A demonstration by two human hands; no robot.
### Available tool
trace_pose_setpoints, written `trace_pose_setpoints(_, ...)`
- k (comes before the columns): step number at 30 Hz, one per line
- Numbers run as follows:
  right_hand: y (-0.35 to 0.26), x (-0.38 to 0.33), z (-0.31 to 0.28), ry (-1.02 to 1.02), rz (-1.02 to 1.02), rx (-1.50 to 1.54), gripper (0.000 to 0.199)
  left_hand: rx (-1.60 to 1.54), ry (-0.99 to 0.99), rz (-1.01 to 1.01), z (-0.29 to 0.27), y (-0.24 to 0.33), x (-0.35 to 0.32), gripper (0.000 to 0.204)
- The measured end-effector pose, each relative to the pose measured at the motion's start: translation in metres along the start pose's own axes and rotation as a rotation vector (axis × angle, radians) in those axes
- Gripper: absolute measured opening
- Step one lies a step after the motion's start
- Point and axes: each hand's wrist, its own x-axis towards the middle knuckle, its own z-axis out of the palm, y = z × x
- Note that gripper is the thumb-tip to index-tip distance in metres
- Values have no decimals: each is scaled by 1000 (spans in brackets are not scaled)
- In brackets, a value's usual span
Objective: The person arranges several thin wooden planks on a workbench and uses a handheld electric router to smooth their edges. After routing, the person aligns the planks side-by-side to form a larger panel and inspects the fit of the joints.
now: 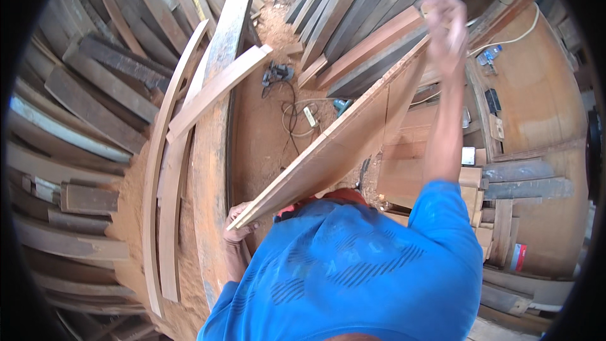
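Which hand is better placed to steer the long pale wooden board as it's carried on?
Probably the right hand: its grip is at the far raised end of the long pale wooden board, arm extended. The left hand only supports the near lower end beside the body.

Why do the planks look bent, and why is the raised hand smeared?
Head view: the fisheye lens bows straight stacked planks toward the dark round rim; the right hand gripping the board is motion-blurred, while the left hand looks sharper; the light is soft and even, without glare.
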Motion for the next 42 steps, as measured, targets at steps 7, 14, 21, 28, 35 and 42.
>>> trace_pose_setpoints(7, 183, -31, 36, -534, 663, 895, 65, 70, 325, 256, -4, -10, -17, 64)
trace_pose_setpoints(14, 100, -34, 77, -703, 454, 565, 64, -396, 744, 515, -15, -61, 12, 60)
trace_pose_setpoints(21, 18, -58, 47, -614, 357, 452, 54, -484, 761, 521, -31, -42, 21, 61)
trace_pose_setpoints(28, -11, -79, -36, -216, 379, 398, 43, -341, 653, 520, -59, 47, 105, 63)
trace_pose_setpoints(35, -32, -134, -137, 190, 373, 180, 53, -250, 279, 519, -7, 169, 246, 65)
trace_pose_setpoints(42, -16, -231, -228, 483, 435, 50, 50, -187, -11, 388, 104, 188, 347, 67)
